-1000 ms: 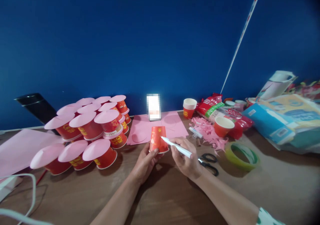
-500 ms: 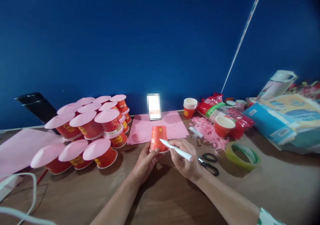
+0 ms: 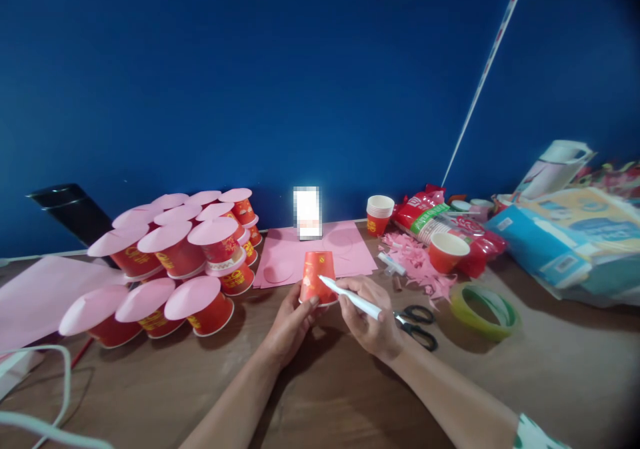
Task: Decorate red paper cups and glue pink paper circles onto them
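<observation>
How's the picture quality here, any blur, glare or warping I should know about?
Head view: wide-lens warping bends the table edge and darkens the right corners; a small blurred-out patch sits by the blue wall; the left hand holding the red cup and the right hand with the white pen look soft but readable; no strong glare.

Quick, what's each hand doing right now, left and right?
Left hand: closed on the upside-down red paper cup.
Right hand: closed on the white pen, tip at the cup.
</observation>
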Motion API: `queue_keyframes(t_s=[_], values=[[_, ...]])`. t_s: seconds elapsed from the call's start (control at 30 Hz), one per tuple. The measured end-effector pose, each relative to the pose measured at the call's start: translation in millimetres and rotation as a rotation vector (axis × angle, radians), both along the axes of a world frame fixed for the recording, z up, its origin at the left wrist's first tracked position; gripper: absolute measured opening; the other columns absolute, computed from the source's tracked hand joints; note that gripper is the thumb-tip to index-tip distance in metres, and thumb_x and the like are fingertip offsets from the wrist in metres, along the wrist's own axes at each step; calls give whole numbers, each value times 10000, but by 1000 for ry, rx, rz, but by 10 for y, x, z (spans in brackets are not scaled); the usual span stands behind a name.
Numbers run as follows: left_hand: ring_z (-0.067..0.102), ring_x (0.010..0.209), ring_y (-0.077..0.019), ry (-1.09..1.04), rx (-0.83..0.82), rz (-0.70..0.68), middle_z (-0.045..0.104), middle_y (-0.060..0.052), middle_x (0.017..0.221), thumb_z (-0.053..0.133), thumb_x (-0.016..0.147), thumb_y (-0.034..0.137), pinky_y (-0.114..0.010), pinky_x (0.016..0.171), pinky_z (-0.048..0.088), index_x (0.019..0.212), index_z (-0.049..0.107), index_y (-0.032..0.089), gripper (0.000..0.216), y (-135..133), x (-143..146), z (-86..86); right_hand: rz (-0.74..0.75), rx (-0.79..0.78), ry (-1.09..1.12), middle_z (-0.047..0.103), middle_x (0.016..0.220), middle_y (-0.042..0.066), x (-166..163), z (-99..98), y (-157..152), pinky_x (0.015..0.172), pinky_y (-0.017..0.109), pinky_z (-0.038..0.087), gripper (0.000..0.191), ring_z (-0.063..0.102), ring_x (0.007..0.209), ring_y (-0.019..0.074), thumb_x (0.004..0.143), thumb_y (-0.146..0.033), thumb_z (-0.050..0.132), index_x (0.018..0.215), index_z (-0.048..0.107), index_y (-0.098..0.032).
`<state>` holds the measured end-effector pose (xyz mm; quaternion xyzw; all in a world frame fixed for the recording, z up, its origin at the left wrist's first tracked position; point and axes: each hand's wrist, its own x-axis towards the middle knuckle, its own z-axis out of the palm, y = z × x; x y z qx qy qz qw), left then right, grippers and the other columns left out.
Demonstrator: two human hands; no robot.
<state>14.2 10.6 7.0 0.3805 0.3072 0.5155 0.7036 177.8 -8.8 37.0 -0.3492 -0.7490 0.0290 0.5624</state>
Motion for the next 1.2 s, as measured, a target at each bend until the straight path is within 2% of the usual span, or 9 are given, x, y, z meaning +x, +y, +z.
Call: queue_keyframes(t_s=[0.4, 0.9, 1.2], values=[[613, 1022, -259, 25, 6, -4, 635, -133, 1148, 737, 717, 323, -359, 860, 482, 1135, 603, 156, 470, 12, 2, 6, 29, -24, -49, 666, 831, 71, -12, -7, -14, 692, 322, 511, 147, 617, 752, 188, 868, -117, 506, 975, 586, -175], [609, 1044, -259, -37, 13, -11, 648, -129, 1131, 692, 773, 297, -373, 887, 476, 1115, 626, 151, 377, 12, -18, -27, -80, 6, 50, 658, 812, 70, 18, 37, 7, 683, 304, 527, 147, 640, 744, 182, 875, -123, 488, 960, 597, -176], [611, 1036, -257, -71, -20, -7, 659, -114, 1112, 672, 788, 296, -409, 930, 462, 1069, 640, 153, 316, 20, -33, -55, -18, 17, 12, 643, 762, 56, -8, 73, -41, 663, 305, 521, 136, 623, 705, 182, 854, -122, 496, 928, 594, -178]])
